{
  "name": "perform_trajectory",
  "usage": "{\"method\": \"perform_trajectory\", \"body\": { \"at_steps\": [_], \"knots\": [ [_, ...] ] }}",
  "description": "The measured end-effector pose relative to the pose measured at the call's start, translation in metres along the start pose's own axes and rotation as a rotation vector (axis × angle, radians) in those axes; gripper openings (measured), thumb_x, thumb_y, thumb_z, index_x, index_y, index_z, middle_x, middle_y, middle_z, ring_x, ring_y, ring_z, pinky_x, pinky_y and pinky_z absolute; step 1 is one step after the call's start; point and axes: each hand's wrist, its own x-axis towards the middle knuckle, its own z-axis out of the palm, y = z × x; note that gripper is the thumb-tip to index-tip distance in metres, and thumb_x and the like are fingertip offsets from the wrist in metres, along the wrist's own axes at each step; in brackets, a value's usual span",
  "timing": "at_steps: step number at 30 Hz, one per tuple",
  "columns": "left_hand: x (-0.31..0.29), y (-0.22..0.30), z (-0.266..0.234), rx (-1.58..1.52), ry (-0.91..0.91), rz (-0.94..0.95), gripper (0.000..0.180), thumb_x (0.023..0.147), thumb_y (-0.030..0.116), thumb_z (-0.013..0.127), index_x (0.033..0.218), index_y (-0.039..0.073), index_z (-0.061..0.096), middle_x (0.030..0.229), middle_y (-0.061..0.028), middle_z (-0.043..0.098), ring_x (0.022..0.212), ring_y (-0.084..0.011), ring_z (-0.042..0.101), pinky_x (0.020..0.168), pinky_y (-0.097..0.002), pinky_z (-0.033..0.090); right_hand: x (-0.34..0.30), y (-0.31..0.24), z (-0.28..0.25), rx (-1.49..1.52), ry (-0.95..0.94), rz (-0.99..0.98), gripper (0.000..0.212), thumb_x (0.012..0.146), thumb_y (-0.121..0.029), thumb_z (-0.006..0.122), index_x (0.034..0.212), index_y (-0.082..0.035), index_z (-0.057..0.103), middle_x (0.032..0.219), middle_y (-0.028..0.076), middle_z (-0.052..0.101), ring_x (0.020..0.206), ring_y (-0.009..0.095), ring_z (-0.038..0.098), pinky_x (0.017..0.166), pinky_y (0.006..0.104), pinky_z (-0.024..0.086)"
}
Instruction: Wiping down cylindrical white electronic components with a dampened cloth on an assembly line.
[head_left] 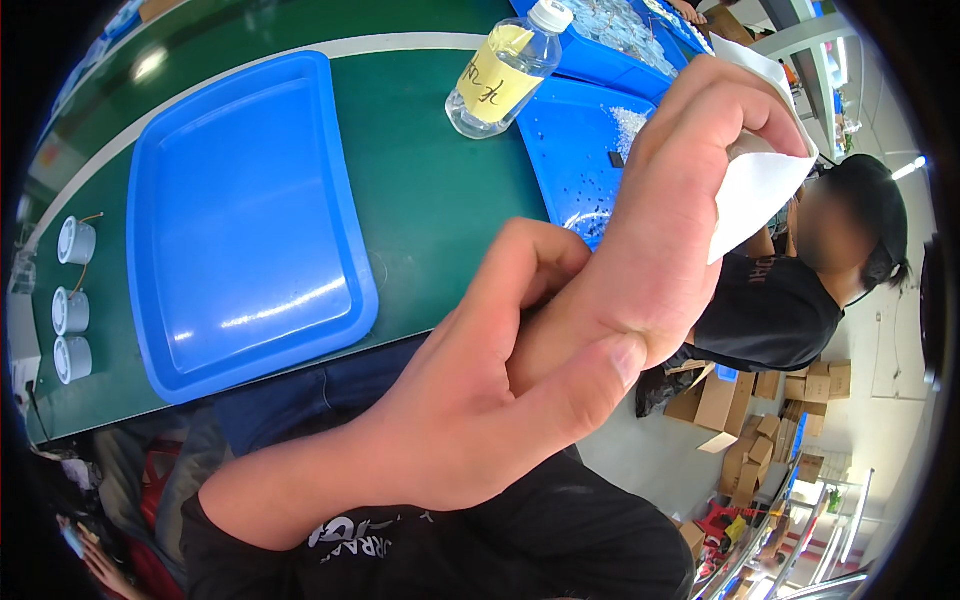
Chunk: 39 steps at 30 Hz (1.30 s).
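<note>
Green table bears blue tray (250, 230), clear bottle (505, 75).

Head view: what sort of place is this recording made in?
Most likely a factory assembly bench. A long green worktable carries blue plastic trays, one scattered with small clear parts, and a row of small white cylindrical parts. Stacked cardboard boxes sit on the floor, and another person works nearby.

A matt white paper sheet (765, 185) sits pinched in the right hand (690, 220), with a glossy smooth blue plastic tray (240, 220) left of both hands and a clear plastic bottle (505, 75) above them.
</note>
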Motion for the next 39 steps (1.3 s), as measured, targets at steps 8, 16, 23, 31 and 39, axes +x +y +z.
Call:
{"method": "perform_trajectory", "body": {
  "at_steps": [8, 16, 23, 31, 39],
  "knots": [
    [0.005, -0.025, -0.008, 0.334, 0.061, 0.626, 0.048, 0.094, -0.003, 0.056, 0.131, 0.008, 0.026, 0.126, -0.0202, 0.051, 0.109, -0.0191, 0.055, 0.095, -0.0355, 0.043, -0.002, 0.004, 0.000, -0.028, 0.021, 0.016, 0.015, 0.087, -0.003, 0.060, 0.103, -0.003, 0.061, 0.096, 0.010, 0.057, 0.094, 0.024, 0.054, 0.080, 0.0389, 0.049],
    [0.007, -0.019, -0.012, 0.401, 0.032, 0.645, 0.033, 0.092, -0.007, 0.055, 0.121, 0.004, 0.043, 0.112, -0.0142, 0.057, 0.100, -0.0141, 0.055, 0.089, -0.0302, 0.043, -0.003, 0.006, -0.001, -0.046, 0.061, 0.031, 0.016, 0.086, -0.002, 0.062, 0.102, -0.003, 0.061, 0.096, 0.010, 0.057, 0.094, 0.025, 0.054, 0.080, 0.0392, 0.049],
    [0.008, -0.024, -0.011, 0.332, 0.050, 0.660, 0.034, 0.092, -0.008, 0.053, 0.121, 0.005, 0.043, 0.116, -0.0103, 0.055, 0.101, -0.0137, 0.053, 0.092, -0.0296, 0.041, -0.003, 0.006, 0.004, -0.048, 0.095, 0.078, 0.019, 0.083, 0.001, 0.064, 0.102, -0.002, 0.062, 0.096, 0.010, 0.057, 0.092, 0.024, 0.054, 0.079, 0.0389, 0.050],
    [0.008, -0.021, -0.011, 0.285, 0.071, 0.631, 0.034, 0.092, -0.007, 0.051, 0.121, 0.006, 0.042, 0.108, -0.0085, 0.055, 0.094, -0.0118, 0.052, 0.087, -0.0291, 0.042, -0.001, 0.006, 0.000, 0.008, 0.132, 0.142, 0.018, 0.082, 0.002, 0.063, 0.100, -0.002, 0.062, 0.095, 0.010, 0.057, 0.091, 0.024, 0.055, 0.078, 0.0380, 0.050],
    [0.011, -0.026, -0.009, 0.227, 0.022, 0.681, 0.032, 0.092, -0.007, 0.050, 0.119, 0.007, 0.042, 0.091, -0.0045, 0.051, 0.077, -0.0101, 0.045, 0.073, -0.0288, 0.040, -0.007, 0.016, -0.004, -0.130, 0.020, 0.008, 0.022, 0.082, 0.000, 0.060, 0.104, -0.003, 0.060, 0.096, 0.010, 0.056, 0.092, 0.025, 0.054, 0.079, 0.0390, 0.049]
  ]
}}
